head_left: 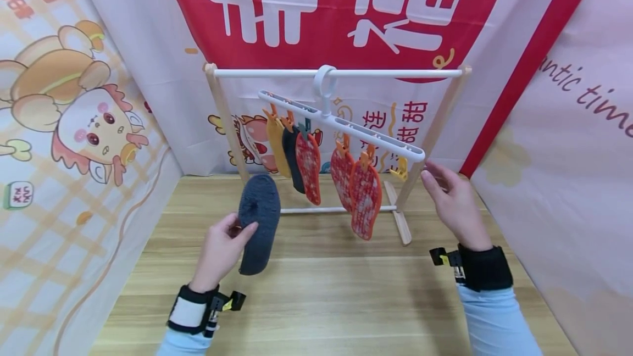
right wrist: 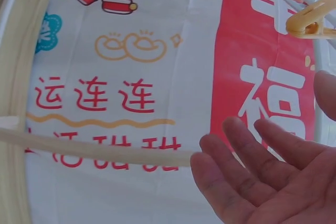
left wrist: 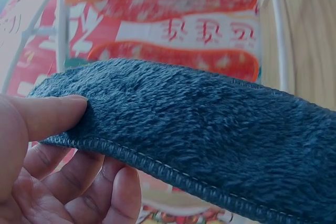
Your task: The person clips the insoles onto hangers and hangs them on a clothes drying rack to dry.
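My left hand (head_left: pixel 221 247) pinches a dark blue fuzzy insole (head_left: pixel 260 224) between thumb and fingers, left of the rack; its stitched edge and plush surface fill the left wrist view. My right hand (head_left: pixel 452 202) is by the right end of a white clip hanger (head_left: pixel 378 139), fingers loosely bent and nothing held. Near it, a yellow clip (head_left: pixel 400 169) hangs with nothing in it. Other clips carry red patterned insoles (head_left: pixel 366 199), a dark insole (head_left: pixel 293 161) and a yellow one (head_left: pixel 278 147). Whether my right fingertips touch the hanger cannot be told.
The hanger's hook (head_left: pixel 325 81) loops over the white top bar (head_left: pixel 395 73) of a wooden-legged rack (head_left: pixel 435 120). Its foot (head_left: pixel 399 218) stands on the wood-grain table (head_left: pixel 326 301). Printed cloth walls (head_left: pixel 89 103) enclose the table at the back and both sides.
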Motion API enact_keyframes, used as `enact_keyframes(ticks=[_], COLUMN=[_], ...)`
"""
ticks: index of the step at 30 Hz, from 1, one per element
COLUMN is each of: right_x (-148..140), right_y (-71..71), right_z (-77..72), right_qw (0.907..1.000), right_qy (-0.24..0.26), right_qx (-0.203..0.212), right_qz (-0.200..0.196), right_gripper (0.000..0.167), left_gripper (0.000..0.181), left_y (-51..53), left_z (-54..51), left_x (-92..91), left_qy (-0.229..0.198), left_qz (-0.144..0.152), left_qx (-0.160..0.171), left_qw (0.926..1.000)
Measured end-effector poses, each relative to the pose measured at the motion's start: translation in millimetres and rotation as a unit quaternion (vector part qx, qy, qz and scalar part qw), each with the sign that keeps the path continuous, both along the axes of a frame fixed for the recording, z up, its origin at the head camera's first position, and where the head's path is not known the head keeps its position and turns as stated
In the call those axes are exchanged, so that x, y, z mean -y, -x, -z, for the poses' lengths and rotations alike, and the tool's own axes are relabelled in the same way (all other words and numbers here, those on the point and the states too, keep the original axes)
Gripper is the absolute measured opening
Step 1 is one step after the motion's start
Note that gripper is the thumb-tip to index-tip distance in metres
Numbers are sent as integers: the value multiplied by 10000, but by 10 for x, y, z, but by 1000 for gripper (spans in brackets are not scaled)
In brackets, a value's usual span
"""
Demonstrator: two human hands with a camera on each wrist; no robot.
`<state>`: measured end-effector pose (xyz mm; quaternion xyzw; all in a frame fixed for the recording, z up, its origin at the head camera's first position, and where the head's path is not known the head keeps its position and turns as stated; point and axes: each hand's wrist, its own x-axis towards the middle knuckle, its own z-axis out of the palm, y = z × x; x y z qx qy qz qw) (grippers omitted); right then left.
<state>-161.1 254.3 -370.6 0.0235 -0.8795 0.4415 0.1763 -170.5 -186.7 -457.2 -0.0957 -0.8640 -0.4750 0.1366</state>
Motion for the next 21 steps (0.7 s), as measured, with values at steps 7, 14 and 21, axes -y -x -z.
enact_keyframes(ticks=[7, 14, 21], right_x=[102, 192, 258], right_y=[18, 85, 111], right_z=[-152, -215, -252], right_qw=[9997, 9994, 9990], right_qy=[60, 169, 292], right_qx=[225, 214, 124], right_qz=[-55, -221, -310], right_gripper=[63, 69, 62], left_gripper=[13, 14, 12], left_y=[-60, -134, -147], left_z=[90, 182, 217], left_x=[-322, -589, -785], left_qy=[-423, -726, -955], left_qz=[578, 905, 1273], left_qx=[496, 910, 984], left_qw=[9962, 9891, 9823])
